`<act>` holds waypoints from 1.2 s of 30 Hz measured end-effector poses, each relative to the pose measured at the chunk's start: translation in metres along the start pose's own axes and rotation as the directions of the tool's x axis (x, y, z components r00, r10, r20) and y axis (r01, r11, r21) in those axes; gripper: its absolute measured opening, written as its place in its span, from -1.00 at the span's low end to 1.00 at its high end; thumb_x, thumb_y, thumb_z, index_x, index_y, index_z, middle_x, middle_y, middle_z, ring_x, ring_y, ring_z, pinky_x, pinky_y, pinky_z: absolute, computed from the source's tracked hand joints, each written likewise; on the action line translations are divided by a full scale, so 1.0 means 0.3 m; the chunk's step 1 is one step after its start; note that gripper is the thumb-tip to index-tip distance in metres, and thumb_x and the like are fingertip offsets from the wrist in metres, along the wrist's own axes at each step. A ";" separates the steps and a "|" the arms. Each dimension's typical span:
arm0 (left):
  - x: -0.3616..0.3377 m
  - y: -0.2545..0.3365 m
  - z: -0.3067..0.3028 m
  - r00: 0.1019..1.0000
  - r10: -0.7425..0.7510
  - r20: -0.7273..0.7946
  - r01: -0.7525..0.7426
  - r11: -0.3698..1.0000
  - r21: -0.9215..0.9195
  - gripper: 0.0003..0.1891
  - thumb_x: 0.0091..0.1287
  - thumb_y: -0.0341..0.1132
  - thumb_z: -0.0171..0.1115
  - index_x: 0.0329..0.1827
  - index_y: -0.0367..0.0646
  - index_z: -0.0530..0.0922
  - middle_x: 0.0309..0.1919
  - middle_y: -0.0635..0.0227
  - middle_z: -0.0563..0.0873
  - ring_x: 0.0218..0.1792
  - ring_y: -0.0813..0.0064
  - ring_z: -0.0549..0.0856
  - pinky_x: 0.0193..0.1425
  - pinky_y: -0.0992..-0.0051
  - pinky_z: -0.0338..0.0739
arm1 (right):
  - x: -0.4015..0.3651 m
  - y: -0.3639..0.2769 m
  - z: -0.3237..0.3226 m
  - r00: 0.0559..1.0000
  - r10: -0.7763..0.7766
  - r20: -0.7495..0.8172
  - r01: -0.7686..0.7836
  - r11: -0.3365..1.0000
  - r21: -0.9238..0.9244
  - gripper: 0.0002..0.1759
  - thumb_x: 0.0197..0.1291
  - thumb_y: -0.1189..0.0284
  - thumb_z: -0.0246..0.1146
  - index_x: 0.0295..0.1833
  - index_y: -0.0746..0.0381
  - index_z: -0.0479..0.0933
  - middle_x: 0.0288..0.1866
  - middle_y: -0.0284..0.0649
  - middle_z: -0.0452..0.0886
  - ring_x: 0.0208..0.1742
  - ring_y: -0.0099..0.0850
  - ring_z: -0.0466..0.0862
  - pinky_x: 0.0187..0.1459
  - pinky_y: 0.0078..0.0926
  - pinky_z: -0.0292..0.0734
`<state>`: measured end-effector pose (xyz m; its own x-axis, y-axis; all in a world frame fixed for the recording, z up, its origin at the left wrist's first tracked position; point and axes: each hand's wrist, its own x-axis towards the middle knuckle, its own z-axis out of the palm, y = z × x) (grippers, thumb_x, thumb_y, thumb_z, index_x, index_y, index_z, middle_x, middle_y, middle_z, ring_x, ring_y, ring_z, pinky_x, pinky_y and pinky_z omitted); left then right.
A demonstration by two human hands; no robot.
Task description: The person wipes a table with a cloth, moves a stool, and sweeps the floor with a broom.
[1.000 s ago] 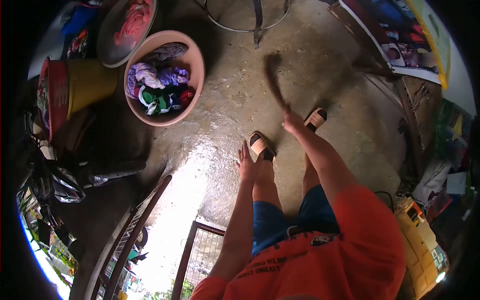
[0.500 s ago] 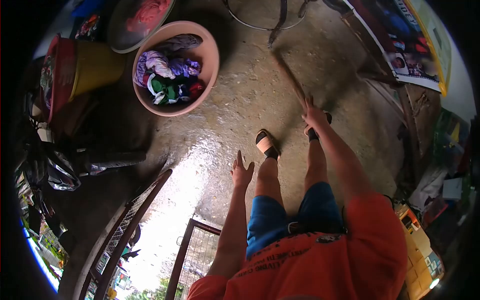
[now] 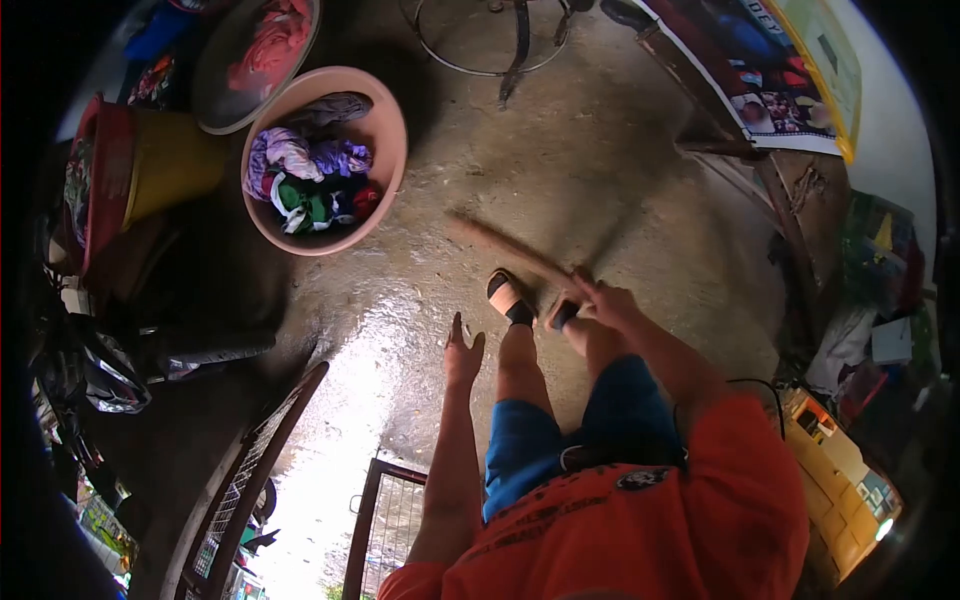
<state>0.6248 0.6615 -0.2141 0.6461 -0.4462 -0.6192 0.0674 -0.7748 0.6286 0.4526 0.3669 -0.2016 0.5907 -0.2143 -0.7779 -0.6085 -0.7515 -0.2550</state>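
My right hand [image 3: 604, 300] is closed around one end of a long brown stick broom [image 3: 510, 247]. The broom slants up and to the left over the wet concrete floor, just beyond my feet, and its far end is blurred. To the left, my left hand [image 3: 462, 358] hangs in the air with its fingers apart and nothing in it. Closest to the broom's far end is a pink basin [image 3: 398, 150] holding crumpled purple, green, white and red clothes [image 3: 310, 185].
A round metal stand [image 3: 480, 70] is at the top. Another basin [image 3: 205, 120] and a yellow bucket [image 3: 175, 165] stand at the upper left. A mesh gate [image 3: 240, 480] borders the bright doorway. A wooden frame with a poster [image 3: 790, 115] is at the right.
My right hand has come nearer my body and swung the broom's far end left and down. My right foot has shifted left, and the view has moved slightly right.
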 end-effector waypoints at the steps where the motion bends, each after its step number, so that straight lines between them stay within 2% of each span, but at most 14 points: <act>1: -0.011 -0.001 0.000 1.000 -0.008 0.005 0.008 0.999 0.031 -0.26 0.16 -0.16 0.24 0.39 -0.16 0.14 0.22 -0.07 0.40 0.21 -0.03 0.42 0.25 0.21 0.35 | -0.003 0.040 -0.023 0.990 0.143 0.012 -0.142 0.987 -0.070 -0.11 0.08 0.24 0.25 0.46 -0.21 -0.10 -0.02 -0.04 0.52 -0.09 -0.15 0.61 -0.11 -0.18 0.54; 4: -0.041 -0.001 0.019 0.999 -0.044 0.011 0.043 0.996 0.082 -0.27 0.17 -0.15 0.23 0.38 -0.16 0.16 0.23 -0.04 0.41 0.22 0.00 0.42 0.25 0.23 0.34 | 0.070 0.196 -0.109 0.904 0.427 0.008 -0.425 0.898 0.108 -0.05 0.10 0.19 0.25 0.48 0.04 -0.19 0.03 -0.01 0.53 -0.03 -0.11 0.59 -0.06 -0.16 0.52; 5: -0.055 0.001 0.031 0.998 -0.059 0.013 0.058 0.994 0.091 -0.28 0.17 -0.15 0.22 0.38 -0.17 0.17 0.23 -0.03 0.41 0.22 0.00 0.42 0.26 0.24 0.34 | 0.119 0.251 -0.091 0.874 0.469 -0.129 -0.431 0.870 0.241 -0.31 0.02 0.19 0.28 0.25 0.18 0.23 -0.07 0.01 0.57 -0.03 -0.12 0.61 -0.08 -0.16 0.53; 8: -0.089 0.020 0.099 0.996 -0.081 0.032 0.078 0.995 0.067 -0.32 0.18 -0.14 0.20 0.36 -0.17 0.21 0.24 -0.04 0.40 0.24 0.02 0.40 0.27 0.26 0.33 | 0.342 0.324 0.022 0.866 0.398 -0.304 -0.340 0.913 0.226 -0.35 -0.01 0.26 0.30 0.22 0.21 0.30 -0.03 0.02 0.57 -0.02 -0.12 0.61 -0.07 -0.20 0.53; 10: -0.102 0.023 0.162 0.996 -0.082 0.035 0.080 0.995 0.061 -0.36 0.19 -0.18 0.25 0.30 -0.23 0.29 0.18 -0.02 0.47 0.23 0.09 0.44 0.28 0.32 0.33 | 0.429 0.189 0.120 0.957 0.279 0.078 -0.282 0.959 0.034 -0.44 -0.03 0.33 0.30 0.15 0.22 0.40 -0.03 0.02 0.58 -0.04 -0.12 0.62 -0.05 -0.21 0.53; 11: -0.112 0.047 0.180 0.996 -0.084 0.032 0.082 0.995 0.058 -0.37 0.19 -0.18 0.25 0.30 -0.24 0.30 0.18 -0.02 0.47 0.23 0.09 0.44 0.27 0.32 0.34 | 0.408 0.073 0.199 0.988 0.153 -0.005 -0.153 0.988 -0.034 -0.56 0.00 0.39 0.23 0.07 0.24 0.48 -0.08 0.02 0.61 -0.09 -0.11 0.64 -0.05 -0.21 0.54; 14: -0.148 0.108 0.230 0.997 -0.071 0.012 0.071 0.996 0.045 -0.39 0.19 -0.20 0.26 0.28 -0.25 0.32 0.18 -0.02 0.47 0.23 0.11 0.44 0.27 0.32 0.34 | 0.334 -0.146 0.401 0.997 0.078 0.007 -0.078 0.990 0.115 -0.44 0.23 0.38 -0.06 0.38 0.06 0.11 -0.19 0.06 0.61 -0.16 -0.08 0.65 -0.21 -0.12 0.57; 15: -0.159 0.107 0.240 0.998 -0.059 0.000 0.059 0.997 0.040 -0.39 0.19 -0.20 0.26 0.28 -0.25 0.32 0.17 -0.02 0.48 0.23 0.11 0.44 0.26 0.33 0.34 | 0.269 -0.179 0.373 0.996 -0.044 0.078 0.039 0.997 0.067 -0.09 0.03 0.41 0.20 0.45 0.20 -0.14 -0.21 0.09 0.61 -0.26 -0.07 0.66 -0.30 -0.13 0.55; 21: -0.233 0.054 0.271 0.991 -0.004 -0.131 -0.005 0.998 -0.065 -0.42 0.18 -0.22 0.23 0.25 -0.29 0.34 0.14 -0.09 0.49 0.19 0.05 0.47 0.24 0.30 0.36 | -0.006 -0.040 0.339 0.952 -0.215 -0.218 0.236 0.969 0.071 -0.12 -0.01 0.36 0.25 0.45 -0.02 0.00 -0.19 0.00 0.62 -0.27 -0.08 0.66 -0.26 -0.14 0.55; 24: -0.278 -0.006 0.308 0.988 -0.039 -0.149 0.028 0.997 -0.077 -0.42 0.19 -0.19 0.23 0.25 -0.24 0.36 0.13 -0.05 0.50 0.17 0.06 0.49 0.21 0.31 0.39 | -0.035 0.141 0.204 0.976 0.212 0.051 -0.218 0.964 0.153 -0.16 0.09 0.31 0.18 0.46 -0.15 -0.08 -0.05 -0.08 0.60 -0.11 -0.09 0.63 -0.13 -0.09 0.52; 27: -0.309 0.025 0.300 0.992 -0.064 -0.111 0.057 0.996 -0.062 -0.49 0.18 -0.29 0.26 0.20 -0.24 0.41 0.11 0.06 0.55 0.13 0.18 0.54 0.18 0.36 0.42 | 0.046 0.394 0.175 0.913 0.349 -0.210 -0.265 0.901 0.343 -0.21 0.05 0.35 0.25 0.40 0.03 0.05 -0.03 -0.04 0.57 -0.09 -0.10 0.61 -0.12 -0.18 0.53; 30: -0.283 0.028 0.316 0.992 -0.023 -0.122 0.007 0.991 -0.133 -0.52 0.18 -0.34 0.24 0.18 -0.26 0.43 0.03 0.15 0.61 0.03 0.34 0.60 0.05 0.45 0.47 | 0.134 0.439 0.151 0.809 0.562 -0.173 -0.417 0.756 0.504 -0.27 0.02 0.41 0.27 0.33 0.05 0.15 -0.06 -0.01 0.58 -0.10 -0.09 0.61 -0.09 -0.16 0.51; 32: -0.245 0.016 0.318 0.991 -0.122 -0.046 0.124 0.992 0.039 -0.50 0.20 -0.33 0.21 0.22 -0.27 0.40 0.02 0.14 0.61 -0.04 0.39 0.61 0.01 0.48 0.48 | 0.155 0.301 0.258 0.887 0.448 -0.111 -0.357 0.819 0.450 -0.31 0.05 0.36 0.25 0.32 0.09 0.17 -0.09 0.02 0.59 -0.11 -0.08 0.61 -0.09 -0.18 0.52; 36: -0.218 0.073 0.269 0.998 0.007 -0.054 -0.011 0.998 -0.062 -0.47 0.20 -0.34 0.23 0.24 -0.27 0.37 0.05 0.12 0.59 -0.14 0.42 0.61 -0.06 0.48 0.50 | 0.145 -0.020 0.680 0.991 0.081 0.107 -0.095 0.986 0.140 -0.28 0.07 0.29 0.23 0.36 0.00 0.13 -0.10 0.00 0.59 -0.15 -0.08 0.62 -0.13 -0.23 0.54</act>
<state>0.5227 0.6376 -0.1979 0.6869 -0.4270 -0.5881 0.1077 -0.7404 0.6635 0.3736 0.4893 -0.3510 0.4794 -0.2059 -0.8531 -0.7302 -0.6329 -0.2576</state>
